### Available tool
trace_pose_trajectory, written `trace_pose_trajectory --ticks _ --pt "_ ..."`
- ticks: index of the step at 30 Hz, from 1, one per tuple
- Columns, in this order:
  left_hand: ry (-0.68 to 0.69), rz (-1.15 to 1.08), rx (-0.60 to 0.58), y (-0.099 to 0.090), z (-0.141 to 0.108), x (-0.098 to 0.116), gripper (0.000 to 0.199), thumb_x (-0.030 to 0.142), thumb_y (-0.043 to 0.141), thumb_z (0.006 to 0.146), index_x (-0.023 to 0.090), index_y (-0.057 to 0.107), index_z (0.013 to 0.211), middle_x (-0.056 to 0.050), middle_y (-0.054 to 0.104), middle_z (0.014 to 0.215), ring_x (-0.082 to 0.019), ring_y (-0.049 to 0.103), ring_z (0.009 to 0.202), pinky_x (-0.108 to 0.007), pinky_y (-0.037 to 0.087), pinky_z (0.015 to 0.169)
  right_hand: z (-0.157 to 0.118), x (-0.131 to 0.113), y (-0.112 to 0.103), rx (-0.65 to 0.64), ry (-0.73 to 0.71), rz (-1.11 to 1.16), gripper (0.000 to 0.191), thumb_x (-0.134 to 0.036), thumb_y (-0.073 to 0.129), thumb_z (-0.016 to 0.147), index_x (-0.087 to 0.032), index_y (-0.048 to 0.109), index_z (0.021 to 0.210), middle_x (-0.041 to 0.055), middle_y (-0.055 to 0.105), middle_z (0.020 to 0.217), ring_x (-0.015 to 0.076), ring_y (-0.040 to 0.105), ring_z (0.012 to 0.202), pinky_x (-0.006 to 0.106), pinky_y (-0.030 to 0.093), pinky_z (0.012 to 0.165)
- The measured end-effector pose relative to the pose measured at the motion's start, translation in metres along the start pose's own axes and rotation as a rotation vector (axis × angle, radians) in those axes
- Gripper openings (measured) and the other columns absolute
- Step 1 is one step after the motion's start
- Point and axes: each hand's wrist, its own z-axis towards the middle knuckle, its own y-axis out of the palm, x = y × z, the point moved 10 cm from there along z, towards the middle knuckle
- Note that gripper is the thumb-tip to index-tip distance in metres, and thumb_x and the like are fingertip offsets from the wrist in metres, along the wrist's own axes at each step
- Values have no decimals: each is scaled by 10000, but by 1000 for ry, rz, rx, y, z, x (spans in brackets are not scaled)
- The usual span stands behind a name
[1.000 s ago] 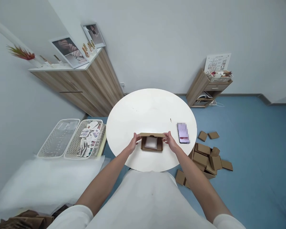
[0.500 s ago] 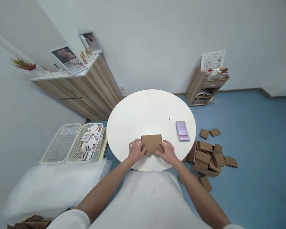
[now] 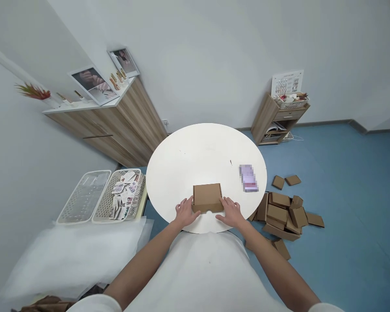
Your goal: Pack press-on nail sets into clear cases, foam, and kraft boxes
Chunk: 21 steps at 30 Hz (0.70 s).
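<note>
A small brown cardboard box (image 3: 207, 196) with its lid down rests on the round white table (image 3: 182, 160), near the edge closest to me. My left hand (image 3: 185, 212) is at the box's left front corner, its fingers apart and the fingertips against the side. At the right front corner, my right hand (image 3: 231, 212) touches the box with spread fingers. Both thumbs point inward below the front face. Neither hand is closed around the box.
A pixelated purple item (image 3: 248, 178) lies at the table's right. Several cardboard boxes (image 3: 277, 213) are piled on the floor at right. White baskets (image 3: 99, 195), one holding packets, stand left, beside a wooden cabinet (image 3: 130, 125). A small shelf (image 3: 269, 119) stands behind.
Both thumbs have come off the top of the box and moved down towards me, so more of its lid and front face shows. The box has barely moved.
</note>
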Motion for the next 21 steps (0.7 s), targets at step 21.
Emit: trace_pose_trajectory --ticks 21 --pt "37 -462 281 -44 3 -8 530 364 485 770 200 326 1248 -81 557 1091 -203 517 1019 -318 418 797 5 -14 -65 227 -72 388 653 -428 469 768 -220 217 1334 87 467 1191 211 452 1074 342 352 870"
